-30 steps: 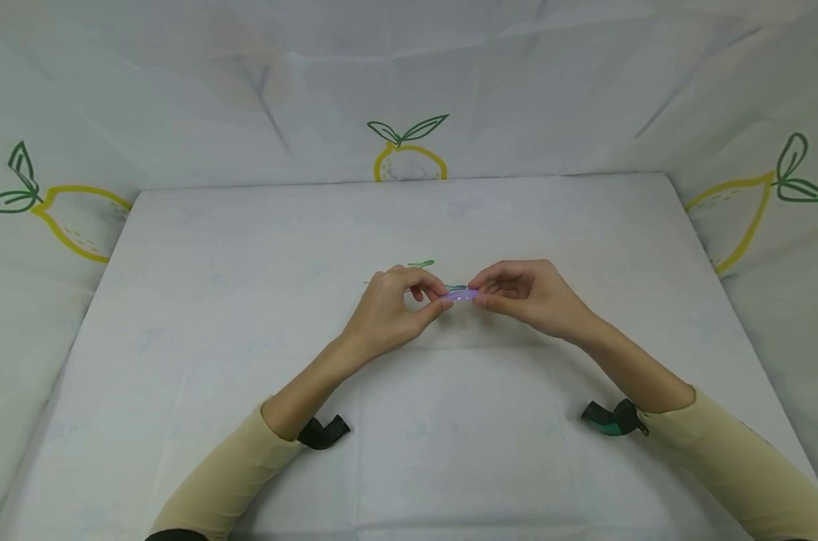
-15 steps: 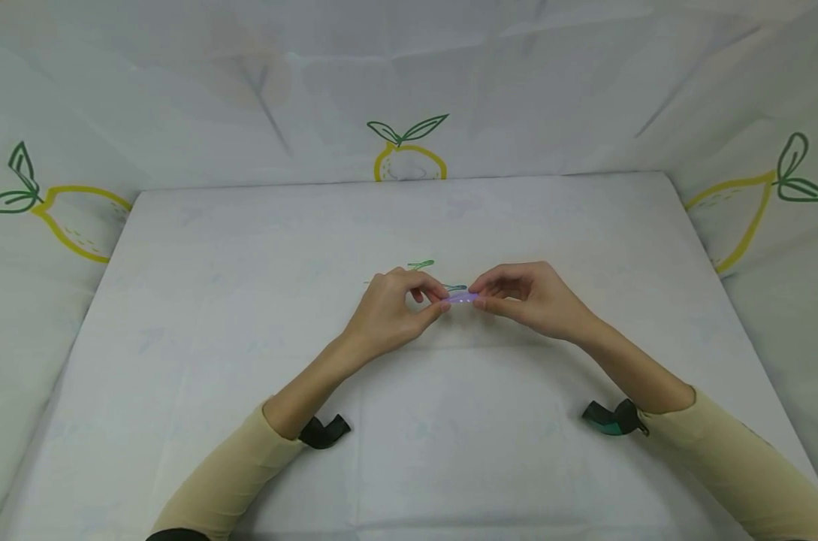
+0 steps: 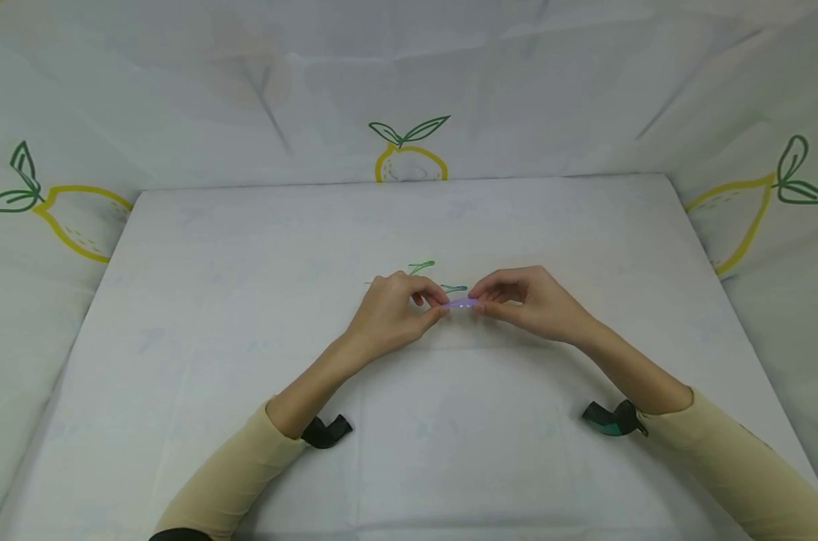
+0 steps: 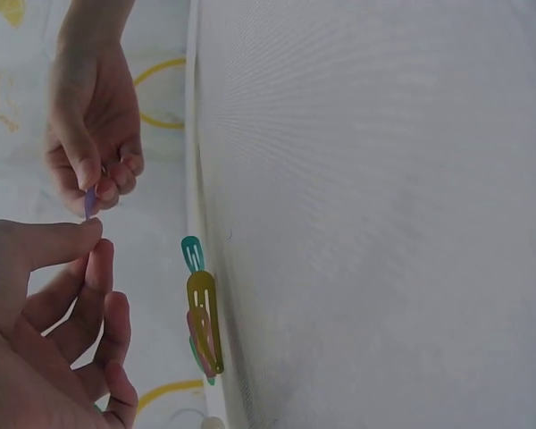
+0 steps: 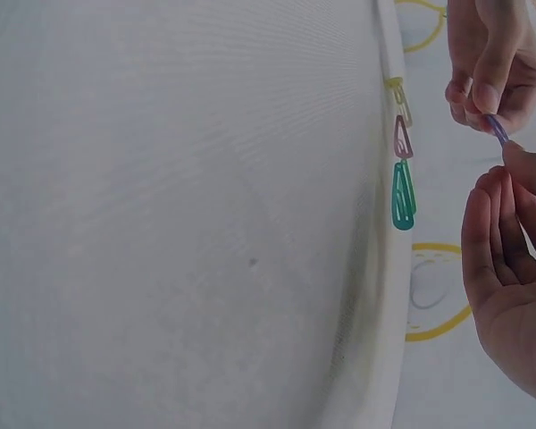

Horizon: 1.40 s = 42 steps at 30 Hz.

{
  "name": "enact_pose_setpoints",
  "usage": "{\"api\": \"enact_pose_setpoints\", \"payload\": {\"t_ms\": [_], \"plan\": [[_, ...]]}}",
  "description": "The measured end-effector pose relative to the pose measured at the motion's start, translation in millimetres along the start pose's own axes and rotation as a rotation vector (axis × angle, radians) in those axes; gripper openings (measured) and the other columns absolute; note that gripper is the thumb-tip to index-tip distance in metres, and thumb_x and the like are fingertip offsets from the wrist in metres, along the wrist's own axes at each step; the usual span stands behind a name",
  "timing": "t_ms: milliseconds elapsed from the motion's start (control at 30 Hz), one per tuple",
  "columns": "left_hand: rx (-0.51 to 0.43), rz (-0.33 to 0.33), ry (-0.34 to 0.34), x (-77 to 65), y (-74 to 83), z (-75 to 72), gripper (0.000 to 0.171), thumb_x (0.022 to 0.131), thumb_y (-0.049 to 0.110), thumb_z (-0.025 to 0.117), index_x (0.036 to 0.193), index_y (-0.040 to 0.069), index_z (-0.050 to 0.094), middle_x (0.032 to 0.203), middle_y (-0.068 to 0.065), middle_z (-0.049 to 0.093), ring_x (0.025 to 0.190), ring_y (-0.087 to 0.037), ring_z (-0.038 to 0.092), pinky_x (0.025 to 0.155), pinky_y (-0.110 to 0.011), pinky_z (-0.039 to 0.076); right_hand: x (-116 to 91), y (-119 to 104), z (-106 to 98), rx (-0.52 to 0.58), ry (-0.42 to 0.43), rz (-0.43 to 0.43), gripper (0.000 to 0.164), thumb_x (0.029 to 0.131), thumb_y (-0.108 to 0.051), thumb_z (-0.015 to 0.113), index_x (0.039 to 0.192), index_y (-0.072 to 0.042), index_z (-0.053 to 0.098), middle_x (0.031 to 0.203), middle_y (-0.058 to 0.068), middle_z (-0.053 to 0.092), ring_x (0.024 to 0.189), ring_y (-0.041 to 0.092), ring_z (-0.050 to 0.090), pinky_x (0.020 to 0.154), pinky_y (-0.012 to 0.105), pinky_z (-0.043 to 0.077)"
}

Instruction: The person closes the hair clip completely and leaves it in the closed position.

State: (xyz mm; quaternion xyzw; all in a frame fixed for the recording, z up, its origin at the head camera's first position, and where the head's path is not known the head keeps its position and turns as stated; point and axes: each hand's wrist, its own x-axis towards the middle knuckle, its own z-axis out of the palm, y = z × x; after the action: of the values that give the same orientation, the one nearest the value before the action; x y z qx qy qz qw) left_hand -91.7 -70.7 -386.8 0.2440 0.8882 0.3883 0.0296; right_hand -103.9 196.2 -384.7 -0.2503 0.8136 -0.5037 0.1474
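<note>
A purple snap hair clip [image 3: 461, 303] is held between both hands above the table's middle. Thumb and fingers of my left hand [image 3: 391, 309] pinch one end of it. My right hand [image 3: 533, 306] pinches the other end. From the left wrist, the purple clip [image 4: 90, 202] appears edge-on as a narrow strip between the fingertips. Behind the hands lie other snap hair clips: a green one [image 3: 422, 264] and a teal one [image 3: 456, 288], partly covered by the left hand in the head view. A yellow clip [image 4: 202, 290] and a pink clip [image 5: 402, 137] show in the wrist views.
White cloth covers the table [image 3: 246, 300]. Pale cloth walls with lemon drawings [image 3: 411, 161] stand at the back and sides. Black curved pieces stick out at the left cuff [image 3: 326, 432] and right cuff [image 3: 611, 418].
Both hands have come slightly nearer to the body, carrying the purple hair clip along. The teal clip behind shows more now. Both pinches look the same.
</note>
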Motion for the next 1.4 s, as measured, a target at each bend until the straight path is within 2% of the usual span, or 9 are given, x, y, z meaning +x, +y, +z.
{"api": "enact_pose_setpoints", "payload": {"t_ms": [333, 567, 933, 1200, 1400], "plan": [[0.040, -0.010, -0.039, -0.2, 1.0, -0.3, 0.003, 0.094, 0.017, 0.083, 0.097, 0.015, 0.085, 0.088, 0.003, 0.083, 0.087, -0.020, 0.074, 0.078, -0.033, 0.054, 0.5, 3.1, 2.9, -0.034, -0.017, 0.021, 0.015, 0.096, -0.002, 0.080, 0.110, -0.008, 0.081, 0.098, 0.012, 0.080, 0.086, 0.013, 0.072, 0.082, 0.020, 0.059], [0.084, -0.007, -0.052, 0.5, -1.3, 1.8, 0.004, 0.093, 0.018, 0.083, 0.096, 0.017, 0.085, 0.087, 0.005, 0.083, 0.083, -0.016, 0.074, 0.082, -0.036, 0.054, 0.4, 5.9, 5.6, -0.070, -0.026, 0.031, 0.014, 0.095, -0.005, 0.082, 0.108, -0.011, 0.081, 0.097, 0.007, 0.081, 0.086, 0.012, 0.072, 0.082, 0.019, 0.059], [0.160, -0.044, -0.103, 0.6, -0.5, 2.9, 0.005, 0.094, 0.025, 0.085, 0.097, 0.022, 0.085, 0.090, 0.008, 0.083, 0.087, -0.014, 0.072, 0.087, -0.040, 0.048, 1.6, 7.1, 8.6, -0.087, -0.040, 0.044, 0.014, 0.093, -0.006, 0.084, 0.106, -0.012, 0.082, 0.094, 0.002, 0.080, 0.084, 0.011, 0.072, 0.080, 0.020, 0.059], [0.165, -0.074, -0.149, 2.0, 1.6, 3.2, 0.001, 0.095, 0.024, 0.083, 0.094, 0.024, 0.084, 0.092, 0.010, 0.083, 0.088, -0.012, 0.073, 0.091, -0.044, 0.044, 1.9, 5.3, 8.5, -0.111, -0.065, 0.072, 0.012, 0.094, -0.009, 0.084, 0.106, -0.012, 0.082, 0.096, 0.002, 0.080, 0.084, 0.010, 0.071, 0.081, 0.021, 0.058], [0.182, -0.074, -0.157, 2.9, 1.4, 4.6, 0.002, 0.093, 0.023, 0.085, 0.094, 0.025, 0.084, 0.091, 0.010, 0.083, 0.086, -0.011, 0.073, 0.088, -0.042, 0.043, 2.9, 4.7, 8.9, -0.117, -0.082, 0.093, 0.011, 0.094, -0.010, 0.084, 0.105, -0.012, 0.082, 0.099, 0.001, 0.080, 0.085, 0.011, 0.071, 0.082, 0.022, 0.059]]}}
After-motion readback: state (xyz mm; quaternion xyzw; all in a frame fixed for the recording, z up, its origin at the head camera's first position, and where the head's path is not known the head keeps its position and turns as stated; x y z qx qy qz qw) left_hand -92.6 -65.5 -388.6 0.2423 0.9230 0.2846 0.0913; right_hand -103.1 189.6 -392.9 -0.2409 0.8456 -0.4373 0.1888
